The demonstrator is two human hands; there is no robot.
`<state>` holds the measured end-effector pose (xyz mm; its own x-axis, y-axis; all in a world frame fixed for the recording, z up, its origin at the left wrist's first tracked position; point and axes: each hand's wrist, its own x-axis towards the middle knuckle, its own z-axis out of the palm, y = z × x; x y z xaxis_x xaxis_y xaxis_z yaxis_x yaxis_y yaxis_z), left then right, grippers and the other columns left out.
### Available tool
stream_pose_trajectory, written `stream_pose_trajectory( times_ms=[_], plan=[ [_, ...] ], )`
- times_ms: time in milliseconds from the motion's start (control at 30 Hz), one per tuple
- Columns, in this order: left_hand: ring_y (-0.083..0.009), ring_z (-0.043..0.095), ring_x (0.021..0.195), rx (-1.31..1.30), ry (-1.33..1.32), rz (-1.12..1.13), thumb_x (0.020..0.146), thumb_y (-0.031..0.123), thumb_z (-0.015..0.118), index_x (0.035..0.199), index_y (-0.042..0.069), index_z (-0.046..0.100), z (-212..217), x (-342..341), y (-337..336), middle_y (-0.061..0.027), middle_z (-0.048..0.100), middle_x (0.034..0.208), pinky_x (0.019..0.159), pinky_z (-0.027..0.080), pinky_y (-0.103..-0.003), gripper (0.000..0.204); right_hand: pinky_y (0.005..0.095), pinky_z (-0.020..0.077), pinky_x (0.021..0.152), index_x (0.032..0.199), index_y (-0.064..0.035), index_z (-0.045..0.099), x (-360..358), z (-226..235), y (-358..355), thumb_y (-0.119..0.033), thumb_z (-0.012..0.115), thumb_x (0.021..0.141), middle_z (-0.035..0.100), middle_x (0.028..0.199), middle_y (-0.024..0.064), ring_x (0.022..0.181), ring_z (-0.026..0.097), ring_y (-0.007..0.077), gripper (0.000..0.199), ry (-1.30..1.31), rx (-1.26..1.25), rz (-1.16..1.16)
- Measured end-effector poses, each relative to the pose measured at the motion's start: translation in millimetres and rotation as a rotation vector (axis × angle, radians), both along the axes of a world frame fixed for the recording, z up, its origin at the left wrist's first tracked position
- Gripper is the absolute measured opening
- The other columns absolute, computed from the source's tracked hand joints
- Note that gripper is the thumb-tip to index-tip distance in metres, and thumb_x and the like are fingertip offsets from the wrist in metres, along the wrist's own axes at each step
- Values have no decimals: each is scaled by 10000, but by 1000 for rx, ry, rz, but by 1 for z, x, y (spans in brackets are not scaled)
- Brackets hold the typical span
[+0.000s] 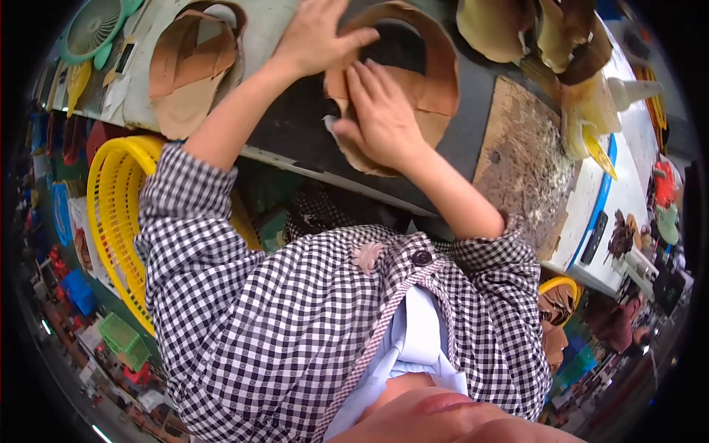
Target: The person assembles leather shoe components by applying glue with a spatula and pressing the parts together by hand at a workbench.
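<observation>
A tan and orange-brown leather piece, looped like a shoe upper [437, 96], lies on the dark worktop [281, 127] in front of me. My right hand [384, 114] rests on its left part, fingers stretched out and lying flat. Farther off and to the left, my left hand [314, 37] is open, its thumb reaching over the upper's far left edge. Whether its fingertips touch anything I cannot tell, as they run to the picture's top edge. A similar shoe upper [185, 111] lies to the left, beside my left forearm.
At the far right sit more curved leather pieces [491, 29]. A rough, stained board [517, 159] lies right of my hand, with a yellowish glue container [587, 114] at its far edge. Yellow plastic basket [111, 214] stands by my left elbow; a green fan [92, 29] is far left.
</observation>
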<state>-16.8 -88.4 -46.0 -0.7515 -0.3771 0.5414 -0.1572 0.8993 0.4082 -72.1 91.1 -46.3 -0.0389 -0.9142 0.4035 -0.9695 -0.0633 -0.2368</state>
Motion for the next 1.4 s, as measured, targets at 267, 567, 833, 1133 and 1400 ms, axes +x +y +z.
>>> stream_pose_trajectory(
  times_ms=[267, 567, 833, 1133, 1400],
  plan=[
    [-319, 269, 1257, -75, -418, 77, 826, 438, 469, 1184, 231, 509, -1, -3, -8, -73, 356, 1343, 915, 280, -587, 416, 547, 216, 975, 1250, 97, 327, 10, 8, 2, -744, 405, 592, 299, 1328, 235, 1266, 228, 368, 1071, 88, 242, 75],
    [-193, 381, 1205, -362, -268, 172, 832, 248, 492, 1131, 191, 543, -38, 8, -15, 46, 461, 1258, 911, 318, -545, 308, 491, 258, 981, 1246, 65, 346, 41, 24, 30, -724, 400, 690, 347, 1299, 249, 1220, 325, 363, 967, -202, 451, 689],
    [-263, 532, 1020, 239, -133, 195, 783, 161, 509, 1123, 50, 537, 98, 186, -79, -128, 556, 1113, 885, 399, -312, 359, 322, 478, 771, 1087, 11, 559, 10, 49, 60, -471, 659, 690, 631, 941, 134, 853, 616, 226, 632, -1024, 464, 529],
    [-391, 547, 877, -2, -310, 739, 783, 204, 525, 1044, 81, 472, -25, 164, -198, -211, 583, 912, 752, 430, -468, 294, 331, 477, 767, 1059, -37, 584, 1, 41, 56, -254, 645, 746, 626, 952, 126, 876, 607, 249, 386, -906, 517, 405],
    [-295, 443, 1097, -384, 240, -197, 608, -43, 453, 1068, 70, 548, 80, -62, -91, -149, 520, 1119, 939, 334, -384, 483, 320, 479, 762, 1045, -41, 591, -14, 49, 54, -197, 644, 747, 630, 943, 121, 878, 608, 245, 340, -922, 426, 221]
  ],
)
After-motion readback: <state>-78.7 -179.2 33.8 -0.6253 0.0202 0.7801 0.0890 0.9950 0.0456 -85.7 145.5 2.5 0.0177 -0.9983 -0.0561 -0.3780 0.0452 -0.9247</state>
